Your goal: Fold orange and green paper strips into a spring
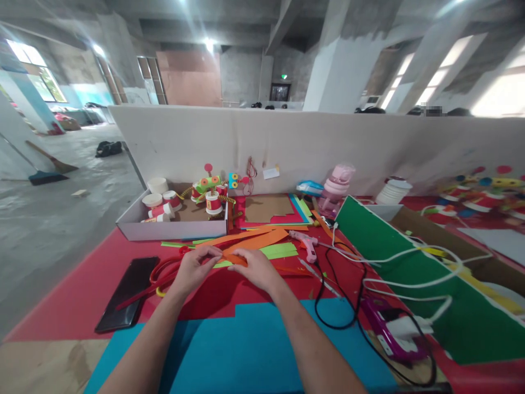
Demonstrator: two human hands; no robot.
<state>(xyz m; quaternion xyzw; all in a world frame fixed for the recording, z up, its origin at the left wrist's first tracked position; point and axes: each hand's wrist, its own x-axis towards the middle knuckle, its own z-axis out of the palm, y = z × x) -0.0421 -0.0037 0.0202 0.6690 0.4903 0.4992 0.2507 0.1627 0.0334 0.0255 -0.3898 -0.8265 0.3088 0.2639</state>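
Observation:
Between my two hands is an orange paper strip (235, 259), pinched at its left end by my left hand (200, 265) and farther right by my right hand (256, 268). Both hands are closed at the fingertips. Just beyond them lie more orange strips (266, 238) and light green paper strips (281, 250) on the red table cover. Red-handled scissors (164, 268) rest beside my left wrist, partly hidden by it. A pink glue gun (307, 245) lies to the right of my right hand. Blue paper sheets (229, 350) spread under my forearms.
A black phone (127, 295) lies at left. Behind it a white box (172, 230) holds paper cups and a paper-cup figure (213, 201). At right are a green-walled box (410, 284), tangled cables, a purple power strip (389, 331) and a pink bottle (336, 189). A pale partition (287, 142) stands behind.

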